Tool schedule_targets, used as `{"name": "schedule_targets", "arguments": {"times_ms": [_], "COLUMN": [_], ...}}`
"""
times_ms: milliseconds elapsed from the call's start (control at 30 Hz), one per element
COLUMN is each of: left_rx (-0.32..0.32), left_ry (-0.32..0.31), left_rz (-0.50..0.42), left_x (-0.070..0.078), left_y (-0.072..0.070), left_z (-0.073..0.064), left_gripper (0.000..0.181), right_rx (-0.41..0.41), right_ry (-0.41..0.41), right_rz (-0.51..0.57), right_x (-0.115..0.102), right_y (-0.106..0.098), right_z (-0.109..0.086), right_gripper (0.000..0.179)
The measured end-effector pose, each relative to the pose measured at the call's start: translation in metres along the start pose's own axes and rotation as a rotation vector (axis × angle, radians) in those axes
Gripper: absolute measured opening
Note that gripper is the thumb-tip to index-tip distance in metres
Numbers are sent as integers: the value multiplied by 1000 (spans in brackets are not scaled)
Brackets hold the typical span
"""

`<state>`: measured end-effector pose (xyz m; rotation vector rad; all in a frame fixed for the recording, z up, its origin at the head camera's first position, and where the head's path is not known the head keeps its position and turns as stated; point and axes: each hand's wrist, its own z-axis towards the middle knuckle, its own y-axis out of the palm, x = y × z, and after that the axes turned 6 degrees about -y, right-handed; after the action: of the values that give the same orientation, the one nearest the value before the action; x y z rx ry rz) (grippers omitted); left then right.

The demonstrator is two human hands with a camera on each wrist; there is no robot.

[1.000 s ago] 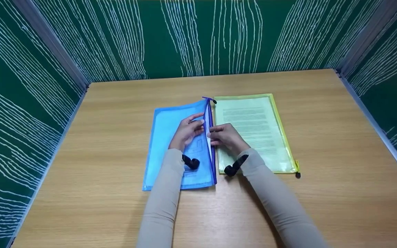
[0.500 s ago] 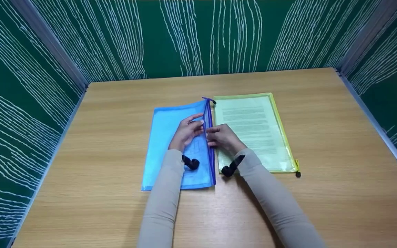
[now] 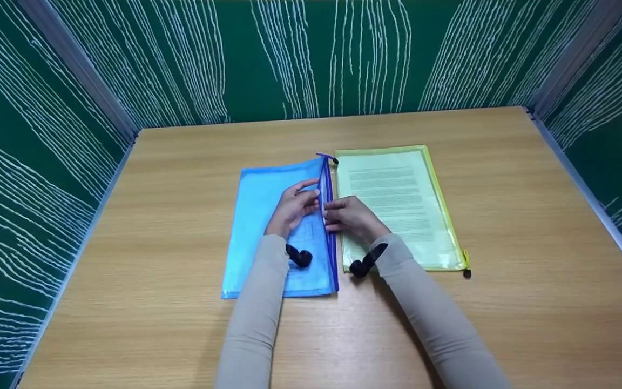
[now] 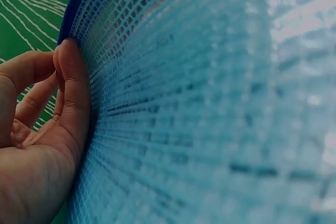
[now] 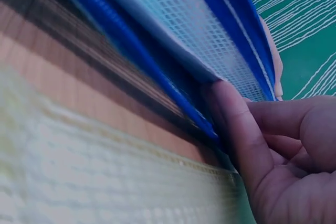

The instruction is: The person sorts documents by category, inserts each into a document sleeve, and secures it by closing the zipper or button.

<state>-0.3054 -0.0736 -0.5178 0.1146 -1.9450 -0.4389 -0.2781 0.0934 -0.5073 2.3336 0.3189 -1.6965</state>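
A blue mesh zip pouch (image 3: 265, 200) lies on the table with its dark blue zip edge along the right side. My left hand (image 3: 292, 208) is over the pouch and pinches the upper layer at that edge between thumb and fingers. In the right wrist view, the pouch's mouth gapes and the edge of a white paper (image 5: 157, 34) shows inside. My right hand (image 3: 354, 216) is at this mouth, its thumb and index finger pinching the paper's edge. Through the blue mesh (image 4: 210, 87), dark printed marks show in the left wrist view.
A yellow-edged zip pouch (image 3: 397, 189) with a printed sheet inside lies right beside the blue one, partly under my right hand. Its zip pull (image 3: 466, 270) is at the near right corner. The wooden table (image 3: 127, 259) is bordered by green, white-streaked walls (image 3: 332, 59).
My right hand has shifted slightly left against the pouch's mouth. The white strip of paper seen there a second ago no longer shows in the head view. My left hand stays put.
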Motion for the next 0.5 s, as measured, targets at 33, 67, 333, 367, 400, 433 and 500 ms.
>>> {"name": "schedule_targets", "arguments": {"times_ms": [33,67,333,367,400,433,500], "left_rx": [2,1,8,8,9,8,5], "left_ry": [-2,-3,-17,-19,-20,-21,-19], "left_rz": [5,12,39,46,55,64,88], "left_x": [0,-1,-2,-2,-2,-2,-2], "left_y": [0,0,1,1,1,1,2], "left_z": [0,0,1,1,2,2,2], "left_gripper": [35,35,36,36,36,36,36], "right_rx": [-6,-10,-34,-36,-38,-39,-45], "right_ry": [0,1,-6,-8,-10,-10,-11], "right_rz": [-9,-15,-64,-77,-91,-106,-130], "right_x": [0,-1,-4,-5,-7,-8,-11], "right_y": [0,-1,-8,-9,-12,-14,-18], "right_z": [-1,-2,-3,-3,-3,-4,-4], "right_gripper": [40,39,32,32,32,31,31]}}
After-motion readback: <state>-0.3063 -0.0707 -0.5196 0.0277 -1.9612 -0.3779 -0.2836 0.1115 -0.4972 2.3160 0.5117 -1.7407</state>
